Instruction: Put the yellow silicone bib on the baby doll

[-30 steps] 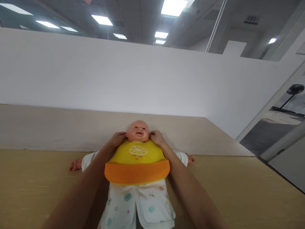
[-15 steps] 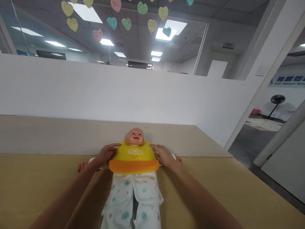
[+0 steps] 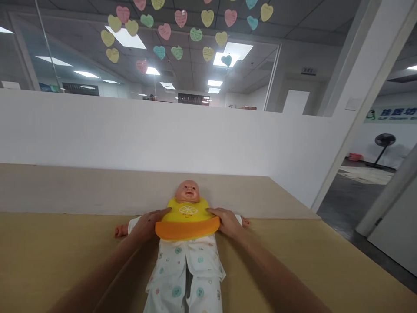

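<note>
A baby doll [image 3: 188, 191] lies on its back with its arms spread, dressed in white patterned clothes [image 3: 192, 261]. On its chest is a yellow silicone bib [image 3: 188, 210] with a white citrus print and an orange catch pocket [image 3: 188, 229]. My left hand [image 3: 151, 222] touches the bib's left edge, fingers stretched out over it. At the right edge, my right hand [image 3: 227, 221] lies with its fingers extended and the tips on the yellow part. Both thumbs are mostly hidden.
The doll lies on a wooden table [image 3: 286, 256] with a paler raised strip [image 3: 81, 189] behind it. A white wall [image 3: 146, 134] with glass above, bearing heart-shaped notes, stands beyond. At right, a doorway shows a black fan [image 3: 385, 140] and a red basin [image 3: 355, 156].
My fingers have shifted from beside the bib onto its edges and lie closer together. The camera view has tilted up slightly, and the doll appears a little lower and further right.
</note>
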`<state>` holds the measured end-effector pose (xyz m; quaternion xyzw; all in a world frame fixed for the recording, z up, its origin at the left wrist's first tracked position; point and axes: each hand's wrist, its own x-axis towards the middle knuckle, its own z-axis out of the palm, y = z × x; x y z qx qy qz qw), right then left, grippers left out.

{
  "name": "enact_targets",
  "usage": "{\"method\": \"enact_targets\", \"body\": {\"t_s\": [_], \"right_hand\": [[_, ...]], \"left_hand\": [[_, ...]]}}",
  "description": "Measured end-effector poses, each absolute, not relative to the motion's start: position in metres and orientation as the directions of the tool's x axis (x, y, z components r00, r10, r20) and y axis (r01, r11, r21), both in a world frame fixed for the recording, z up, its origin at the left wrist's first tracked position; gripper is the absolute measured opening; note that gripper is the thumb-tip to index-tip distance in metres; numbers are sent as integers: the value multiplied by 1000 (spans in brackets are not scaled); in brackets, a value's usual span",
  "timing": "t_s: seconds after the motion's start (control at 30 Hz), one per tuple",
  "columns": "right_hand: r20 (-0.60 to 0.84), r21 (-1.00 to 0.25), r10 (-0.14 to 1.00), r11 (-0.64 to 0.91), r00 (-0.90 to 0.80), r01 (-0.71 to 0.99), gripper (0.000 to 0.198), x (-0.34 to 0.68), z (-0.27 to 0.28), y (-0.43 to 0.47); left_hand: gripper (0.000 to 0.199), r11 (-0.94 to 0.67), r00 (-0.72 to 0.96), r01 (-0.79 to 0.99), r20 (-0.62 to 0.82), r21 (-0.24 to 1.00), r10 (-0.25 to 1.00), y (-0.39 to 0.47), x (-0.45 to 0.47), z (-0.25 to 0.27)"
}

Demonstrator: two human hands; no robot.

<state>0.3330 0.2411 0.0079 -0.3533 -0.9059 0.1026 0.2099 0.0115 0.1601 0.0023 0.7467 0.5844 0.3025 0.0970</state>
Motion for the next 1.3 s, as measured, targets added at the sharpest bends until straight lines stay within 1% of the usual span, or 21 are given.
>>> {"method": "enact_targets", "body": {"t_s": [0.07,0.17,0.27,0.47,0.6,0.67,0.83,0.93,1.03,1.1,1.2,1.23,1.3], "right_hand": [[320,-372,713,700,-624,610,54,328,6,246],[333,-367,741,672,-584,643,54,323,4,254],[326,-337,758,651,-565,680,55,319,5,260],[377,-309,799,585,-468,750,54,308,12,272],[385,-307,788,600,-480,739,55,308,8,277],[360,-288,785,608,-504,740,56,310,2,276],[255,-178,808,578,-531,796,60,313,-3,271],[199,-123,816,570,-543,812,60,313,0,269],[180,-84,820,563,-543,822,62,317,3,264],[222,-74,816,559,-533,826,60,323,2,257],[385,-26,752,588,-535,809,46,340,-6,242],[449,6,714,599,-538,801,39,347,-11,236],[545,70,626,629,-558,774,26,359,-20,225]], "left_hand": [[61,-246,76,817,325,521,943,163,15,3],[68,-218,46,821,318,528,947,167,19,5],[65,-228,40,819,344,526,938,171,17,8],[58,-294,-5,791,485,536,874,186,10,13],[60,-302,19,800,482,518,876,188,10,7],[62,-281,26,820,458,499,889,186,10,0],[59,-219,17,862,406,457,914,184,10,-12],[59,-209,47,886,367,413,929,182,9,-13],[60,-253,92,897,408,362,908,175,8,-15],[57,-292,109,905,496,308,861,164,6,-18],[39,-302,143,941,627,155,766,142,0,-23],[32,-288,157,952,645,102,748,134,-2,-25],[26,-272,191,962,631,33,752,118,-7,-29]]}}
